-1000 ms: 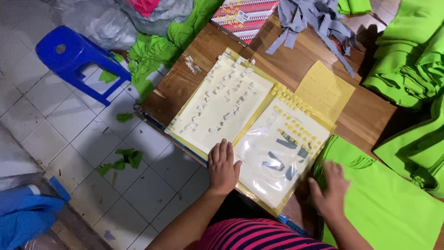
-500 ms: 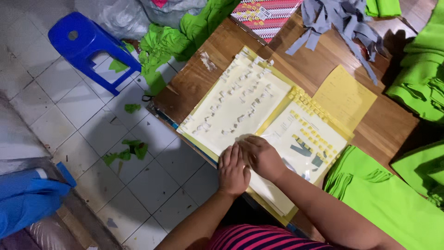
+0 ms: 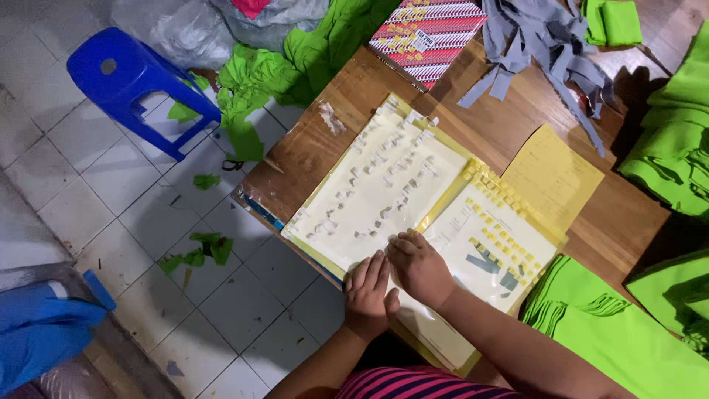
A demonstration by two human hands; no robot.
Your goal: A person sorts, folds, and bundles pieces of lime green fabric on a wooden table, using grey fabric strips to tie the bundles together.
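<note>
Binder (image 3: pixel 384 185) open diagonally on table (image 3: pixel 517 118), left hand (image 3: pixel 367 292), right hand (image 3: pixel 419 266) pressing near edge

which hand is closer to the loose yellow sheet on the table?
Right. The right hand rests on the open binder's near edge, on the side toward the yellow sheet; the left hand lies beside it, farther away.

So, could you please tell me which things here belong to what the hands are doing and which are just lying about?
In hand:
left hand
right hand
binder, both hands resting on its pages

Lying about:
yellow sheet
grey strips
green cloth
striped book
blue stool
green scraps on the floor
</note>
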